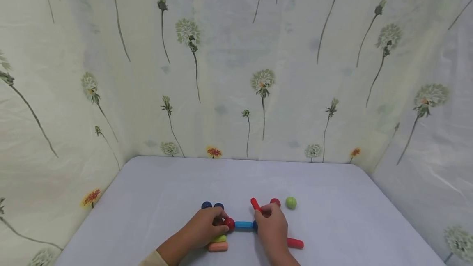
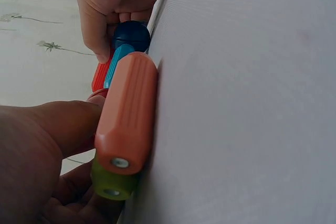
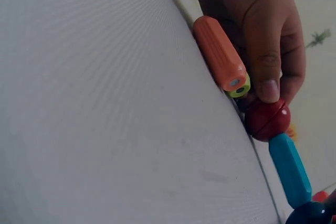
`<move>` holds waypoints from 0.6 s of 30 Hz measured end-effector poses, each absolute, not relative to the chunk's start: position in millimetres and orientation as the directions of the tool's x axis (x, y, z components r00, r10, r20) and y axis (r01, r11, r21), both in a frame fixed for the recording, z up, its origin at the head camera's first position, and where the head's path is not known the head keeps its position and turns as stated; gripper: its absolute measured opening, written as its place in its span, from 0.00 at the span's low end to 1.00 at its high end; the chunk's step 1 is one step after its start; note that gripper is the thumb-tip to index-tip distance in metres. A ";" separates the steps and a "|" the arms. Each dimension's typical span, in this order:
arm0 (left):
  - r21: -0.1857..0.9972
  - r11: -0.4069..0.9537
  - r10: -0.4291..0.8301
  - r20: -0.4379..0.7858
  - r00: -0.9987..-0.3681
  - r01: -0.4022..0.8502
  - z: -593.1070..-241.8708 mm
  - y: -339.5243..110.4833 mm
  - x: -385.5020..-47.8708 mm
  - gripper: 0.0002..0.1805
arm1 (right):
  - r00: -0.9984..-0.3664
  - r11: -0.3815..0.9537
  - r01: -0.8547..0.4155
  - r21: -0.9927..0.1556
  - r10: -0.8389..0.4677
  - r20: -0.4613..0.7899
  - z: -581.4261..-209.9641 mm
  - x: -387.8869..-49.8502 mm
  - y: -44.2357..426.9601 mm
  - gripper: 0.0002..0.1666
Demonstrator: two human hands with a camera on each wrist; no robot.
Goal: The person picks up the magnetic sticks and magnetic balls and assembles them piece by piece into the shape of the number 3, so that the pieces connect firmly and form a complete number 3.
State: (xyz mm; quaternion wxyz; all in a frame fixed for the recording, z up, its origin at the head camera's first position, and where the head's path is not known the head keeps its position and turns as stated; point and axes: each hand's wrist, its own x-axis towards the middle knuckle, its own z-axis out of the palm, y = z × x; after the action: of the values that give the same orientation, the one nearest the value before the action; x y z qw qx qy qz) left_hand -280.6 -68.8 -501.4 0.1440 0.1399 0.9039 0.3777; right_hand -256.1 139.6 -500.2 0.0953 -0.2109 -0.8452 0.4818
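My left hand [image 1: 204,228] pinches a red ball [image 1: 229,223] between thumb and fingers. A light blue magnetic stick [image 1: 244,225] joins that ball to a dark blue ball [image 2: 131,36], which sits beside my right hand [image 1: 272,230]. The right thumb and fingers pinch a red magnetic stick [image 1: 255,204], tilted with its far end pointing away. Its near end is hidden by the fingers in the head view. Just by the left hand lie an orange stick [image 3: 219,53] and a yellow-green stick [image 3: 240,87], side by side, metal tips showing.
Two dark blue balls [image 1: 206,205] lie beyond the left hand. Another red ball [image 1: 275,202] and a green ball [image 1: 291,202] are past the right hand. A second red stick [image 1: 295,243] lies to its right. Flowered cloth [image 1: 221,73] surrounds the white table [image 1: 166,180].
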 end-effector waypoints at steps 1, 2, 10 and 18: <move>0.723 0.676 0.362 -0.156 -0.919 0.143 -501.4 -68.9 -280.6 0.09 | -0.892 0.445 0.268 -0.854 0.449 -0.046 -501.5 -256.3 139.1 0.14; 0.722 0.677 0.362 -0.155 -0.919 0.145 -502.1 -69.0 -280.8 0.09 | -0.892 0.444 0.272 -0.854 0.450 -0.050 -502.5 -256.4 138.8 0.13; 0.718 0.680 0.357 -0.147 -0.922 0.149 -502.7 -68.4 -280.5 0.09 | -0.896 0.466 0.277 -0.841 0.441 -0.051 -504.3 -256.1 139.3 0.13; 0.716 0.681 0.363 -0.148 -0.920 0.154 -500.6 -69.5 -278.7 0.09 | -0.902 0.496 0.284 -0.821 0.429 -0.053 -504.8 -254.7 137.7 0.13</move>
State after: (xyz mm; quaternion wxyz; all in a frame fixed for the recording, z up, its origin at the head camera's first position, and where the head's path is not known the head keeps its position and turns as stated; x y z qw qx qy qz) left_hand -278.7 -69.5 -500.6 0.1404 0.1426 0.9059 0.3731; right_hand -254.7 137.7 -504.8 0.0793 -0.2068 -0.8613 0.4573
